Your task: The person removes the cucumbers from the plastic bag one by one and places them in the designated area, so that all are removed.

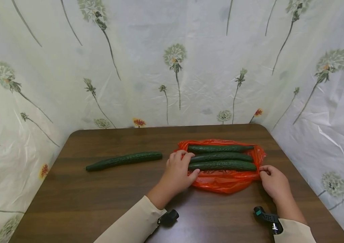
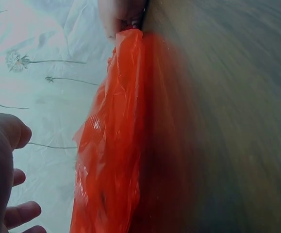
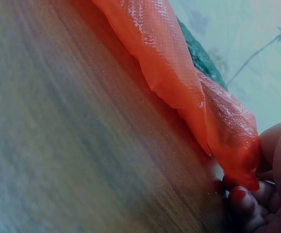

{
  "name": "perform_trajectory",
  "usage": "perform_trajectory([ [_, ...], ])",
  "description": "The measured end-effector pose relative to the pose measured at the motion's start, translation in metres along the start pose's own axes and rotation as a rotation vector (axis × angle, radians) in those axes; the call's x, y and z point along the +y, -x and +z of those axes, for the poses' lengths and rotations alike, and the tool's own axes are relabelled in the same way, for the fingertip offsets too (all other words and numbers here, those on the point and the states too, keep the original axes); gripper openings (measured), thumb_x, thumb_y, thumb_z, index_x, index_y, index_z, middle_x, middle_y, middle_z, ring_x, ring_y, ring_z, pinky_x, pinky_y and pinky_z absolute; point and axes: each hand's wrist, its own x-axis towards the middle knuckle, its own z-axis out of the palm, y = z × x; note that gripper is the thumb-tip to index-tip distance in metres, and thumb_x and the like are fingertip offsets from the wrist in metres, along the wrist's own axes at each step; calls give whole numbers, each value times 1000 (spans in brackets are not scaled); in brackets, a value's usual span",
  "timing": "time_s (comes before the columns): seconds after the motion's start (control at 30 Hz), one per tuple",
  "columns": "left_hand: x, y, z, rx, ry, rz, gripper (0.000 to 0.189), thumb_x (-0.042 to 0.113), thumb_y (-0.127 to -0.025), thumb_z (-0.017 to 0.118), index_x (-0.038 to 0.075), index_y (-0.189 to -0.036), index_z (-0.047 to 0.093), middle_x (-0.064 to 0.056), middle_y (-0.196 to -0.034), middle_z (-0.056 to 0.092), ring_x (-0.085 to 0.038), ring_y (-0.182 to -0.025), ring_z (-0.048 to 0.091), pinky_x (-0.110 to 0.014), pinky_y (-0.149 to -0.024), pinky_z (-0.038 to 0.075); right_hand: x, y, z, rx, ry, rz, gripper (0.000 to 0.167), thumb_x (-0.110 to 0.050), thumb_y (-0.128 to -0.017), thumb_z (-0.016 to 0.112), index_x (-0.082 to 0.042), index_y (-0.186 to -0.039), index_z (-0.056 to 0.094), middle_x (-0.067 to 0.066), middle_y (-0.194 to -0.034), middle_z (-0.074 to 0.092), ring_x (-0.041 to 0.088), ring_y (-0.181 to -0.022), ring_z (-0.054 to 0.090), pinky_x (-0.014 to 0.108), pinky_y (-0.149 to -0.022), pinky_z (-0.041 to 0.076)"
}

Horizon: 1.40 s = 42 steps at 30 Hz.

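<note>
Three dark green cucumbers (image 1: 222, 165) lie side by side on a red plastic bag (image 1: 226, 187), whose crumpled edges rise around them. Over their left ends is my left hand (image 1: 178, 168), thumb and fingers spread apart. In the left wrist view the fingers (image 2: 23, 213) stand beside the bag with a gap between them and the thumb. My right hand (image 1: 274, 180) pinches the bag's right front corner between thumb and fingers. The right wrist view shows the gathered plastic (image 3: 242, 165) between those fingertips. Part of one cucumber (image 3: 201, 53) shows behind the bag there.
Another cucumber (image 1: 123, 161) lies on the left half of the brown wooden table (image 1: 99, 195), apart from the bag. A pale curtain (image 1: 141, 67) with dandelion prints hangs behind the table and along both sides. A small black camera (image 1: 169, 218) sits at the left wrist.
</note>
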Motion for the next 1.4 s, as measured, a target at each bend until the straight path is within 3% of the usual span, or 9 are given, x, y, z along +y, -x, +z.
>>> perform_trajectory([
  [0.53, 15, -14, 15, -50, -45, 13, 53, 50, -100, 65, 24, -145, 55, -5, -146, 51, -29, -134, 46, -53, -111, 42, -1, 0, 0, -10, -2, 3, 45, -31, -110, 40, 1, -136, 59, 26, -130, 60, 38, -108, 55, 41, -81, 44],
  [0.9, 22, -26, 28, -73, -160, 134, 50, 52, -102, 62, 24, -143, 56, -3, -141, 54, -27, -127, 52, -47, -108, 46, -1, 0, 0, -12, -2, 13, 46, -32, -110, 40, 0, -137, 59, 26, -130, 60, 38, -108, 55, 41, -82, 45],
  [1.07, 25, -33, 34, -51, -156, 183, 43, 47, -102, 63, 25, -139, 61, -2, -137, 57, -26, -126, 55, -47, -107, 47, -2, 1, -1, -20, 3, 11, 46, -32, -110, 40, 1, -137, 58, 26, -130, 60, 38, -107, 55, 44, -83, 46],
  [1.2, 29, -36, 40, -55, -160, 164, 42, 47, -102, 63, 25, -138, 62, -2, -135, 58, -26, -124, 56, -46, -105, 48, -1, 1, -1, -28, 8, 11, 47, -32, -110, 40, 1, -138, 58, 27, -130, 60, 38, -108, 55, 45, -84, 47],
  [1.4, 38, -42, 45, -149, -240, 122, 54, 55, -100, 62, 29, -147, 54, -3, -140, 53, -27, -125, 52, -46, -105, 47, 0, -1, -1, -23, 8, 6, 48, -33, -110, 40, 1, -138, 58, 26, -131, 60, 38, -108, 55, 44, -83, 46],
])
